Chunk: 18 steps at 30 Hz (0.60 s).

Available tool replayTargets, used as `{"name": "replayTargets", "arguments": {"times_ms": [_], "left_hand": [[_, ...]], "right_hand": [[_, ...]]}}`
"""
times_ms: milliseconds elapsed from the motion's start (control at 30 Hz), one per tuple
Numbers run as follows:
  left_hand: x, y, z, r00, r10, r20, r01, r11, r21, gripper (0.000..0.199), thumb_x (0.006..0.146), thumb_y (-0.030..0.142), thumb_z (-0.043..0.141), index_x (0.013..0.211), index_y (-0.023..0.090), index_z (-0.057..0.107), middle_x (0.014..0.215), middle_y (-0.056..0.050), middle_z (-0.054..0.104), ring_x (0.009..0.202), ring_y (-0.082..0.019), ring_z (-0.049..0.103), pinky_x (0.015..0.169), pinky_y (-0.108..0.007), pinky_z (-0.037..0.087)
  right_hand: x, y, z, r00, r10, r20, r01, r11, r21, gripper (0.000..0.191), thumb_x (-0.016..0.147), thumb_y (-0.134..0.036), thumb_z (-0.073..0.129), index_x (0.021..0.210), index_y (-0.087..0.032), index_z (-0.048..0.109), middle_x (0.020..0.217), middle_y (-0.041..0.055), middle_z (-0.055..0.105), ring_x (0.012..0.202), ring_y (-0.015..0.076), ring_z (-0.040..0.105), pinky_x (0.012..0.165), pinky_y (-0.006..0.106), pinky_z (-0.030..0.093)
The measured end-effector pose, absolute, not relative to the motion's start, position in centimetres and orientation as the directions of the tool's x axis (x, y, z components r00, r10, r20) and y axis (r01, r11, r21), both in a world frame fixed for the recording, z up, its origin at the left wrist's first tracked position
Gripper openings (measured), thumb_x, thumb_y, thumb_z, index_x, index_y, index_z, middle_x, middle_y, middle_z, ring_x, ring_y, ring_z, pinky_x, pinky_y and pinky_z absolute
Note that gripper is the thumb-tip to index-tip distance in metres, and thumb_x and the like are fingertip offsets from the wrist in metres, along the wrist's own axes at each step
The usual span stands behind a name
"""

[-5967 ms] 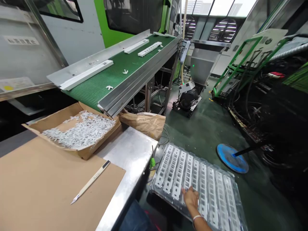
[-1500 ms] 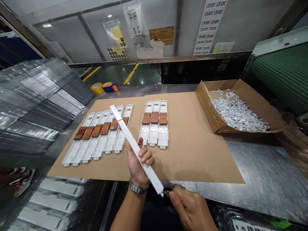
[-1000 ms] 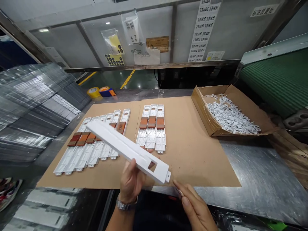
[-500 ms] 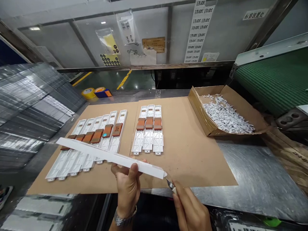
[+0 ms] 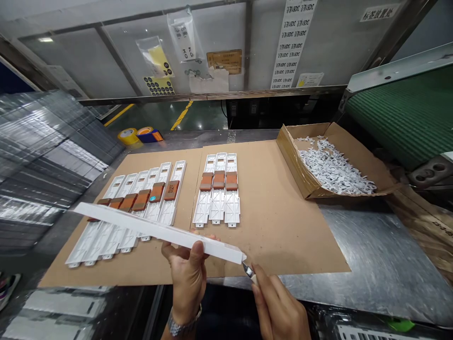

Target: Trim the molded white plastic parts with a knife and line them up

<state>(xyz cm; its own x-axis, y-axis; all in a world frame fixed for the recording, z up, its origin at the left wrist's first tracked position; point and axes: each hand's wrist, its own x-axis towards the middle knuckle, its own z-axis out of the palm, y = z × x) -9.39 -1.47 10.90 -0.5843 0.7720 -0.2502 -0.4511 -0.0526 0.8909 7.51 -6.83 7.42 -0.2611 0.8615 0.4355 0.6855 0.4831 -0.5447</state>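
My left hand [image 5: 187,274] is closed round a long white plastic strip [image 5: 141,225], which slants down to the right above the cardboard sheet. Pinched in my right hand [image 5: 279,302] is a small knife [image 5: 248,271], its blade at the strip's right end. Behind the strip, several white parts with brown blocks [image 5: 171,190] lie in a row on the left. Three similar white parts [image 5: 219,180] lie side by side near the middle of the sheet.
Small white pieces fill a cardboard box [image 5: 293,163] at the right. Tape rolls [image 5: 128,136] sit at the back left of the metal table [image 5: 382,255]. A green conveyor [image 5: 406,118] is at the right, and wrapped stacks [image 5: 46,165] stand at the left.
The knife in my right hand has moved slightly left and up, so its blade now meets the strip's end. The strip's left end has shifted slightly left.
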Motion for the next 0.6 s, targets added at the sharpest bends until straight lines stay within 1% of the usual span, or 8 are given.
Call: {"name": "replayTargets", "arguments": {"times_ms": [133,267,433,600], "left_hand": [[-9.35,-1.35,11.04,-0.59,0.775,-0.227,-0.429,-0.062,0.901,0.067,0.057,0.036,0.081,0.107,0.028,0.036,0.084,0.004,0.058,0.065,-0.014,0.064,0.063,-0.028,0.054],[-9.32,-1.35,11.11,-0.594,0.776,-0.213,-0.416,-0.07,0.906,0.068,0.057,0.036,0.081,0.107,0.028,0.036,0.084,0.003,0.058,0.065,-0.014,0.064,0.061,-0.027,0.054],[-9.34,-1.48,11.1,-0.586,0.782,-0.213,-0.408,-0.058,0.911,0.066,0.059,0.036,0.08,0.107,0.028,0.035,0.084,0.002,0.06,0.066,-0.017,0.065,0.061,-0.03,0.055],[-9.3,-1.55,11.17,-0.58,0.781,-0.231,-0.428,-0.05,0.903,0.07,0.06,0.036,0.079,0.113,0.027,0.035,0.083,0.001,0.061,0.065,-0.017,0.065,0.062,-0.03,0.055]], "right_hand": [[7.44,-6.87,7.4,-0.221,0.881,0.418,0.696,0.443,-0.565,0.042,0.09,-0.014,0.047,0.132,-0.015,0.043,0.083,0.0079,0.06,0.067,0.0169,0.058,0.058,0.026,0.048],[7.44,-6.78,7.38,-0.253,0.869,0.426,0.687,0.471,-0.553,0.043,0.09,-0.014,0.047,0.133,-0.014,0.043,0.083,0.0078,0.06,0.067,0.0165,0.058,0.058,0.025,0.048],[7.28,-6.83,7.36,-0.211,0.888,0.408,0.685,0.432,-0.587,0.042,0.091,-0.015,0.045,0.133,-0.016,0.043,0.081,0.0071,0.059,0.066,0.0164,0.057,0.057,0.026,0.047],[7.28,-6.77,7.4,-0.218,0.881,0.42,0.698,0.441,-0.564,0.043,0.092,-0.014,0.044,0.134,-0.014,0.041,0.083,0.0082,0.06,0.068,0.0168,0.058,0.056,0.025,0.046]]}}
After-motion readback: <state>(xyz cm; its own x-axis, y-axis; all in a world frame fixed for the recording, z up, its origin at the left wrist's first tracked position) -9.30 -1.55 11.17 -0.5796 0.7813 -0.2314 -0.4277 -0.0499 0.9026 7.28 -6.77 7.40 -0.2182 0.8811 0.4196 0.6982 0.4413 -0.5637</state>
